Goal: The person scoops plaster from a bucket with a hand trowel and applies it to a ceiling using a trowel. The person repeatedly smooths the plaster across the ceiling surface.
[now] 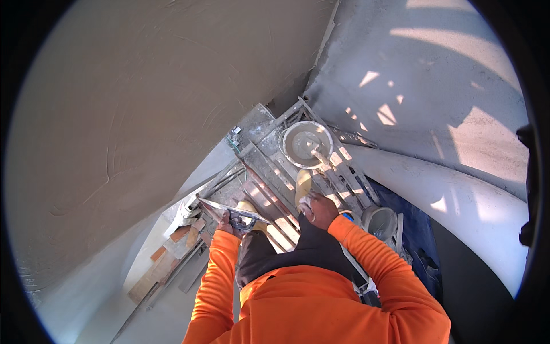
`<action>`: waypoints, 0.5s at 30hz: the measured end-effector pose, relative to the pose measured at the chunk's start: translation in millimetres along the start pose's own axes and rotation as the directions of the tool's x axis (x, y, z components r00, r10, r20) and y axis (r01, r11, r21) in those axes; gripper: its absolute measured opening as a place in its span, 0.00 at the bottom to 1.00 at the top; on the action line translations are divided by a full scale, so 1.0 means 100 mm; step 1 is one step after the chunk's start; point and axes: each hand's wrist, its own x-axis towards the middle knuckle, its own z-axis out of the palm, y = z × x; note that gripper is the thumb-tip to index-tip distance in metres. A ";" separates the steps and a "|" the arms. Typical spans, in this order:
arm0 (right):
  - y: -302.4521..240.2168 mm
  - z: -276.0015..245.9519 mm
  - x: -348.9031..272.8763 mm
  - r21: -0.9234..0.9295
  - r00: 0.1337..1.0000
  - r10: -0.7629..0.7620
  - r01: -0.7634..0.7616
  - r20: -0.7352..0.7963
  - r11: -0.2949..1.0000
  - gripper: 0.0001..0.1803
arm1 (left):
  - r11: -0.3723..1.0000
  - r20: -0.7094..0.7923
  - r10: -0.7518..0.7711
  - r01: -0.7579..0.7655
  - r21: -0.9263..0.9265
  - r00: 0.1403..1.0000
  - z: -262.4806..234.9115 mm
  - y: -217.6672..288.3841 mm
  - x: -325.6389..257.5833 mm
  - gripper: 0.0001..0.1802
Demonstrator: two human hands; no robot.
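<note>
Left grip: the left hand [226,224] is curled closed around the handle side of a long, narrow, grey flat-bladed trowel [234,209].
Right grip: the right hand [323,211] is bent inward, its fingers drawn in on a small whitish thing [306,207] smeared with pale material; its kind cannot be told.
Trowel's place: in front of the body, over the tan left boot [246,205], its blade slanting down toward the right.
Right boot: a yellowish-tan boot [303,182] stands just beyond the right hand.
Mix bucket: a round, pale grey bucket [283,143] beyond the right boot, holding smooth grey-beige paste; a light strip shows at its near side, too unclear to name.
Second bucket: a smaller, greyish round bucket [366,220], right of the right hand; its murky contents cannot be identified.
Platform: grey, splattered slats [274,166] under boots and mix bucket, striped with sunlight.
Lower left: brown flat board pieces [179,233].
Walls: a broad brown-grey coated surface [126,114] at left; a pale, sun-flecked curved wall [412,80] at right.
</note>
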 end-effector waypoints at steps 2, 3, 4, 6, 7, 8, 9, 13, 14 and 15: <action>0.91 0.05 0.21 -0.311 0.911 0.354 -0.280 0.211 0.908 0.20 | 0.994 0.078 -0.033 0.025 0.103 0.996 0.07 -0.11 0.12 0.12; 1.31 0.12 0.35 -0.442 0.810 0.527 -0.387 0.256 0.809 0.21 | 0.983 0.164 -0.027 -0.003 0.182 0.986 0.12 -0.17 0.21 0.12; 1.67 0.19 0.48 -0.469 0.791 0.564 -0.415 0.237 0.779 0.20 | 0.984 0.084 -0.062 0.047 0.170 0.995 0.17 -0.26 0.33 0.13; 2.22 0.39 0.75 -0.523 0.760 0.616 -0.447 0.205 0.725 0.20 | 0.975 0.077 -0.098 0.080 0.207 0.992 0.23 -0.46 0.60 0.14; 2.44 0.50 0.95 -0.533 0.774 0.608 -0.444 0.175 0.720 0.20 | 0.970 0.080 -0.113 0.093 0.225 0.990 0.26 -0.57 0.79 0.15; 2.64 0.60 1.18 -0.549 0.807 0.569 -0.408 0.157 0.729 0.19 | 0.965 0.080 -0.125 0.103 0.243 0.989 0.27 -0.69 0.98 0.16; 2.80 0.74 1.38 -0.571 0.826 0.541 -0.370 0.160 0.733 0.19 | 0.957 0.080 -0.141 0.115 0.265 0.987 0.27 -0.82 1.18 0.17; 3.29 1.32 2.21 -0.699 0.855 0.472 -0.203 0.215 0.686 0.18 | 0.929 0.097 -0.187 0.144 0.341 0.978 0.15 -1.16 1.90 0.22; 3.37 1.45 2.31 -0.708 0.860 0.472 -0.211 0.193 0.674 0.19 | 0.917 0.108 -0.196 0.144 0.371 0.975 0.11 -1.20 2.02 0.24; 3.47 1.58 2.41 -0.714 0.874 0.461 -0.225 0.153 0.663 0.20 | 0.904 0.123 -0.207 0.142 0.402 0.971 0.06 -1.23 2.13 0.25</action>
